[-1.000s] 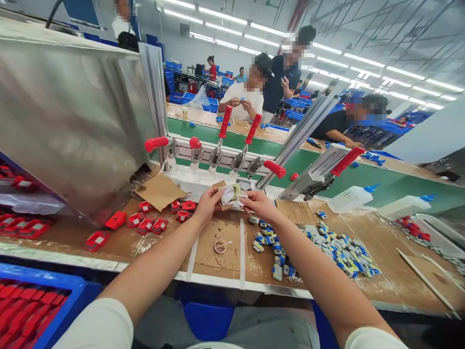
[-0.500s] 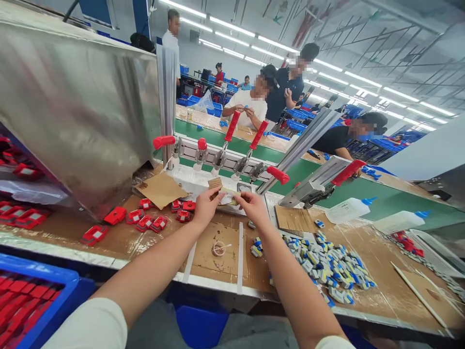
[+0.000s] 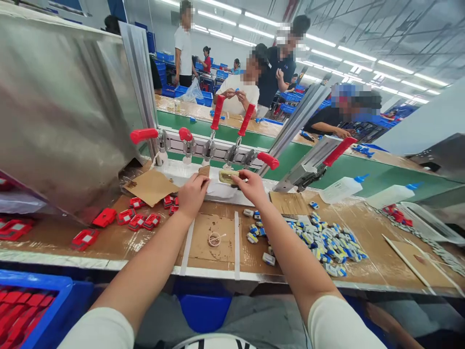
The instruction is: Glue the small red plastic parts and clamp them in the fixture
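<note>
Factory hall under strip lights, with co-workers seated at green benches beyond a brown taped workbench [image 3: 363, 232]. Along the workbench's far edge runs a clamp fixture [image 3: 203, 150] with red handles. Just in front of the fixture, the right hand [image 3: 250, 186] pinches a small yellowish part [image 3: 228, 176] over a white base. The left hand [image 3: 192, 194], beside it, is curled with fingers on the base's edge. Left of the fixture lie red pieces [image 3: 138, 220]; to its right, blue-and-white parts [image 3: 327, 245].

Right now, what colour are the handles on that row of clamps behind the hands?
Red. The clamp handles show plainly in the head view, on grey metal bases.
</note>
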### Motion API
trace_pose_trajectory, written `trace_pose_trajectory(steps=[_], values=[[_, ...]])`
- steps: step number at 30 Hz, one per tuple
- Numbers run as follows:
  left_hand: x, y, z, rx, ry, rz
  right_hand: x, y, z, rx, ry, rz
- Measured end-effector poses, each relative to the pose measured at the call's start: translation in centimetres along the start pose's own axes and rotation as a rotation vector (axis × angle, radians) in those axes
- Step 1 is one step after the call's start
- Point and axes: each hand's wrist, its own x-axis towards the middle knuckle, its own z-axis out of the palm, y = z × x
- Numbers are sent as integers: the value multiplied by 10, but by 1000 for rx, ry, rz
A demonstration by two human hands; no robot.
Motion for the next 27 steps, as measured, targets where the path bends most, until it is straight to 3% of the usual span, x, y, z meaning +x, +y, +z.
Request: trace_pose_trajectory(steps=[4,8,12,14,17,19,21,24,26,27], values=[[3,-3,-2,244,-35,114,-21,-23,-36,-58,24,-77],[1,7,-8,104,67,354,-85,-39,-58,166,38,78],[-8,23,-17,-134,-140,793,-132,-39,-39,298,99,206],[-11,26,-15,-147,-171,893,-135,-37,-22,355,116,237],[-12,22,-8,-156,-101,877,-131,-37,-9,411,90,236],[-12,16,-6,-158,-72,852,-135,-38,-14,362,77,184],[-11,10,-6,-134,-39,803,-152,-31,-33,186,133,76],[-11,7,-8,-78,20,692,-200,-2,-79,-300,358,-86],[-13,9,-9,-44,38,621,-236,30,-111,-596,459,-85],[-13,10,-8,-28,42,598,-252,47,-125,-701,431,-55]])
